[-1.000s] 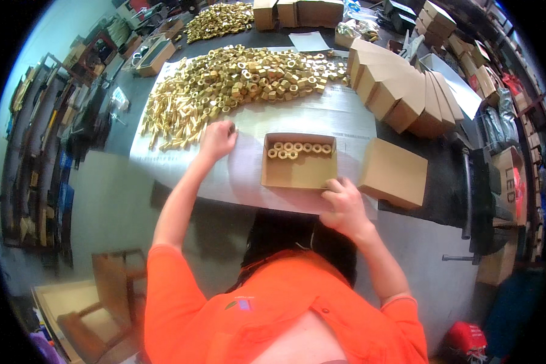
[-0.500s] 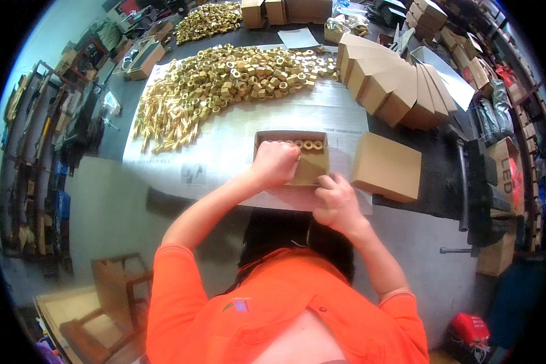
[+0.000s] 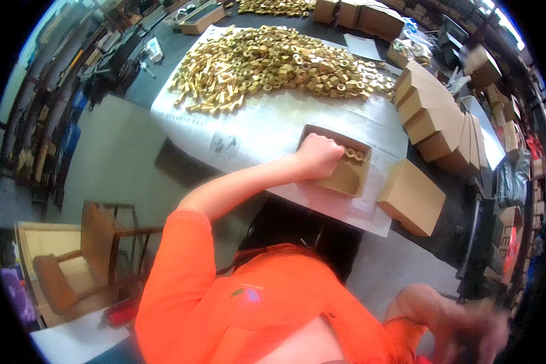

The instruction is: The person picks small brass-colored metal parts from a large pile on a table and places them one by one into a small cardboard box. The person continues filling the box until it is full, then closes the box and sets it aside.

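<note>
My left hand is curled closed over the open cardboard box, its fingertips hidden inside; what they hold, if anything, cannot be seen. Beside its knuckles, a few brass nuts stand in a row along the box's far wall. My right hand is out at the lower right, off the table, smeared by motion, so its fingers cannot be read. To the right of the open box sits a plain cardboard box part, its flat side up.
A wide heap of brass nuts covers the paper sheet's far part, with slimmer brass pieces at its left. Folded cardboard boxes lean in a row at right. A wooden chair stands at lower left.
My right hand has left the box's near right corner and swung down to the lower right. My left hand stays at the box. The whole view has shifted and tilted.
</note>
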`<state>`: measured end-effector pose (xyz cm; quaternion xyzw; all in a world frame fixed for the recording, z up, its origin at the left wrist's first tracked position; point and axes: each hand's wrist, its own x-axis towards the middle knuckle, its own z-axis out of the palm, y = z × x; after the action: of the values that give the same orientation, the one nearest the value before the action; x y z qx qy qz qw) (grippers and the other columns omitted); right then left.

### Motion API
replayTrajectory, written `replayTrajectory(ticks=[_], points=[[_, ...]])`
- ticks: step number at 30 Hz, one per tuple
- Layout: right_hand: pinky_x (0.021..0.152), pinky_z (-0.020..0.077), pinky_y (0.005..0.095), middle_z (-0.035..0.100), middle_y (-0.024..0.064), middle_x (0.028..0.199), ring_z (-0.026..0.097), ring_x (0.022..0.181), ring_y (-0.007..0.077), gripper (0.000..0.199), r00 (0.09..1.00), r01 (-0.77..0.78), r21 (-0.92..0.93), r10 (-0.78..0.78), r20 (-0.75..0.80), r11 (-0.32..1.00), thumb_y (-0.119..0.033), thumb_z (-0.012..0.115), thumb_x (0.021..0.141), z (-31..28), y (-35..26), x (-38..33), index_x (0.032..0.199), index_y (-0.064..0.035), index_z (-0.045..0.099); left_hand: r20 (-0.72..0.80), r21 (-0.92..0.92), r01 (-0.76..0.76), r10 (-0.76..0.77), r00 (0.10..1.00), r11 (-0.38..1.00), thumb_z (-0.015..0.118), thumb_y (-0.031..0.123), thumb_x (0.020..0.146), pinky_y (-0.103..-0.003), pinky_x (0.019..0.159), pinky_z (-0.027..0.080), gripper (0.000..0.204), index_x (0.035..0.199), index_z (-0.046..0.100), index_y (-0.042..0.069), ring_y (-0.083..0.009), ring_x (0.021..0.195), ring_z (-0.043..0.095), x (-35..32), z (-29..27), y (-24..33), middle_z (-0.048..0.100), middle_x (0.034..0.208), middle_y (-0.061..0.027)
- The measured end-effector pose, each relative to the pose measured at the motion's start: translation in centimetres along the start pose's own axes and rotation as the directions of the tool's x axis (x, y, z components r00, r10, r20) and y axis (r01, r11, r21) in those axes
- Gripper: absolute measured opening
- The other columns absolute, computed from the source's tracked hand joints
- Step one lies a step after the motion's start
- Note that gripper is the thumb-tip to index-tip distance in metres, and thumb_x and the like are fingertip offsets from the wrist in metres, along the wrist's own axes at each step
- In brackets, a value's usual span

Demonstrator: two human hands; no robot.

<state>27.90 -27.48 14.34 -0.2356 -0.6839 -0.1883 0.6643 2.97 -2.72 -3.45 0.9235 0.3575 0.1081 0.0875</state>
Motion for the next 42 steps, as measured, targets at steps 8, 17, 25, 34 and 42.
replayTrajectory(ticks=[8,17,25,34,42], points=[[0.088,0.0418,0.0379,0.062,0.0111,0.101,0.056,0.103,0.0268,0.034,0.957,0.286,0.308,-0.255,-0.138,0.907,-0.022,0.067,0.07,4.6,-0.8,3.5,0.097,-0.0034,0.061,-0.017,-0.026,-0.017,0.017,1.0,1.0,0.062,0.02,0.069,-0.046,0.057,0.05,0.014,0.076,0.063,0.007,-0.0324,0.066,0.066,0.5,0.3,0.0,0.065,0.067,-0.0138],[0.089,0.0404,0.0385,0.062,0.0086,0.102,0.056,0.104,0.0255,0.032,0.951,0.307,0.372,-0.263,-0.164,0.876,-0.022,0.069,0.07,5.5,-1.1,3.9,0.097,-0.0058,0.062,-0.032,-0.043,-0.013,0.012,0.999,0.999,0.061,0.018,0.069,-0.046,0.057,0.051,0.014,0.076,0.063,0.007,-0.0328,0.066,0.066,0.4,0.3,0.1,0.065,0.067,-0.0146],[0.09,0.0391,0.039,0.063,0.0064,0.102,0.056,0.104,0.0244,0.031,0.947,0.316,0.415,-0.258,-0.192,0.853,-0.022,0.07,0.071,6.2,-1.1,3.9,0.097,-0.0079,0.063,0.0,-0.009,-0.021,0.021,1.0,1.0,0.06,0.018,0.069,-0.046,0.057,0.051,0.014,0.076,0.063,0.006,-0.0327,0.066,0.067,0.5,0.2,0.2,0.067,0.069,-0.0151],[0.092,0.0377,0.0396,0.064,0.0038,0.102,0.056,0.104,0.0231,0.03,0.945,0.317,0.431,-0.247,-0.212,0.845,-0.021,0.071,0.071,6.5,-1.4,3.8,0.098,-0.0102,0.063,0.077,0.028,-0.087,0.084,0.993,0.996,0.06,0.017,0.071,-0.045,0.059,0.052,0.013,0.077,0.064,0.006,-0.0315,0.067,0.067,0.4,-1.3,0.5,0.067,0.07,-0.0137],[0.093,0.0365,0.0402,0.064,0.0016,0.102,0.056,0.104,0.0219,0.029,0.935,0.34,0.42,-0.255,-0.246,0.842,-0.021,0.073,0.071,6.3,-1.1,3.7,0.098,-0.0124,0.064,-0.289,-0.261,0.011,-0.089,0.953,0.965,0.067,0.026,0.079,-0.042,0.057,0.049,0.016,0.085,0.07,0.012,-0.0311,0.065,0.065,-0.5,-5.7,-4.5,0.066,0.071,-0.0116]])
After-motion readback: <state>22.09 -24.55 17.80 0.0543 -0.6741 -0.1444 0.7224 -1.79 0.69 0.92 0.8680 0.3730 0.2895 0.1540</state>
